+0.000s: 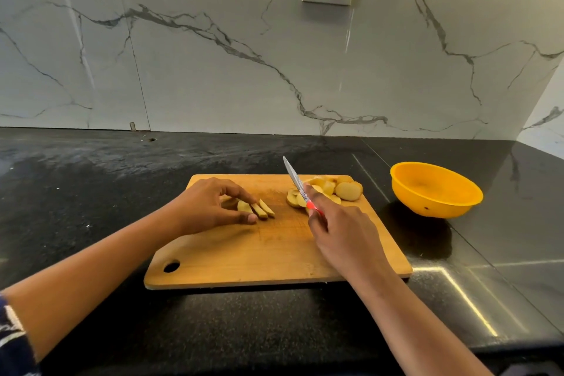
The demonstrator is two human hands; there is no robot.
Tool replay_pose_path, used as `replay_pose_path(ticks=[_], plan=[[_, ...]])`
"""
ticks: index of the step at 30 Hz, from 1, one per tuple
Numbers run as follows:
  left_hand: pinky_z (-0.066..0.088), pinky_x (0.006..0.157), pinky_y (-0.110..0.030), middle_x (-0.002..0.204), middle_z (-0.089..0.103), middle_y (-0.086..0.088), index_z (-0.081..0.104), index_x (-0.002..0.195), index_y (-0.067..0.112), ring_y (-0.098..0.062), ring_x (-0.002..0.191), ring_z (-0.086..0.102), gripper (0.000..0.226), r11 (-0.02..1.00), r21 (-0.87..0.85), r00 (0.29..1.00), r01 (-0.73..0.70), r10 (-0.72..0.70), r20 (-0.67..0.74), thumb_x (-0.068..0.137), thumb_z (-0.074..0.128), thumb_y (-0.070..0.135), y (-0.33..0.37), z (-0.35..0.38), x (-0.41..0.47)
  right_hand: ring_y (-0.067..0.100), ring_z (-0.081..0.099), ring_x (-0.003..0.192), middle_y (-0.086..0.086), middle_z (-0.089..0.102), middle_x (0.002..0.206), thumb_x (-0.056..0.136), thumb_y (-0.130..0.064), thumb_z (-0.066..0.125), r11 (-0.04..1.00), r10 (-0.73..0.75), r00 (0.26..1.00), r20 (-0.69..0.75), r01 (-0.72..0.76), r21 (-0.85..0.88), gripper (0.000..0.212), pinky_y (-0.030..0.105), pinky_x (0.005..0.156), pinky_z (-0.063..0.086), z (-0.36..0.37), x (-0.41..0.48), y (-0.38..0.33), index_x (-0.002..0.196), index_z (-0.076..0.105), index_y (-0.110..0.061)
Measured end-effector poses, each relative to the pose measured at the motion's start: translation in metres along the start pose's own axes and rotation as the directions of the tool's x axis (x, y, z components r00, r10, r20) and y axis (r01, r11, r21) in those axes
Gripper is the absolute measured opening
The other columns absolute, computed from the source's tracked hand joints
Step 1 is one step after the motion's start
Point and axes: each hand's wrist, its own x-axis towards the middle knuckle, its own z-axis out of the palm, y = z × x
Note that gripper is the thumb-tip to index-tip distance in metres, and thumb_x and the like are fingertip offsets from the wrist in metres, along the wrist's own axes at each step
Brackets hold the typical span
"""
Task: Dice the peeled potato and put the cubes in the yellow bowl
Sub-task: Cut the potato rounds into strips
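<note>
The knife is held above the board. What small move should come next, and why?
Probably bring the knife down across the potato strips that the left hand steadies on the cutting board. They are long sticks, not yet cubes, the right hand holds the blade raised beside them, and the yellow bowl looks empty.

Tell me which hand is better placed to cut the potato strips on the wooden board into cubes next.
Right. The right hand grips the red-handled steel knife, blade raised right of the pale yellow potato strips that the left hand holds.
</note>
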Motion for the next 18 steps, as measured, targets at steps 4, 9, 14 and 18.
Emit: replay_pose_path(ticks=[4,9,14,18], plan=[[0.028,0.108,-0.036,0.136,0.041,0.019,0.044,0.121,0.05,-0.003,0.125,0.033,0.076,0.993,0.107,0.997,-0.05,0.043,0.071,0.053,0.056,0.079,0.0,-0.004,0.004,0.009,0.055,0.07,-0.006,0.064,0.086,0.1,-0.036,0.04,1.0,0.003,1.0,-0.006,-0.003,0.026,0.05,0.024,0.058,0.045,0.0,0.0,0.001,0.148,0.024,-0.039],[0.008,0.116,-0.037,0.122,0.051,0.024,0.056,0.119,0.04,0.006,0.117,0.038,0.067,0.968,0.223,0.988,-0.113,0.086,0.125,0.064,0.053,0.077,0.006,-0.004,0.007,0.01,0.056,0.073,-0.005,0.065,0.088,0.1,-0.035,0.042,0.999,0.015,0.999,-0.031,-0.014,0.037,0.051,0.027,0.061,0.048,0.001,0.0,0.005,0.148,0.025,-0.038],[-0.021,0.106,-0.027,0.128,0.035,0.034,0.048,0.128,0.045,0.016,0.123,0.026,0.088,0.838,0.452,0.952,-0.305,0.255,0.169,0.057,0.023,0.091,0.005,0.002,-0.001,0.009,0.055,0.073,-0.005,0.064,0.088,0.1,-0.035,0.041,0.999,0.01,0.999,-0.033,-0.008,0.049,0.051,0.022,0.056,0.04,0.0,0.0,0.005,0.148,0.024,-0.038],[-0.027,0.102,-0.019,0.138,0.033,0.031,0.037,0.133,0.049,0.014,0.13,0.022,0.075,0.76,0.513,0.917,-0.4,0.333,0.221,0.07,0.017,0.086,0.0,0.001,-0.008,0.008,0.054,0.073,-0.005,0.064,0.088,0.1,-0.035,0.042,0.999,0.01,0.999,-0.037,-0.008,0.048,0.051,0.016,0.052,0.032,0.0,-0.001,0.006,0.148,0.025,-0.037]])
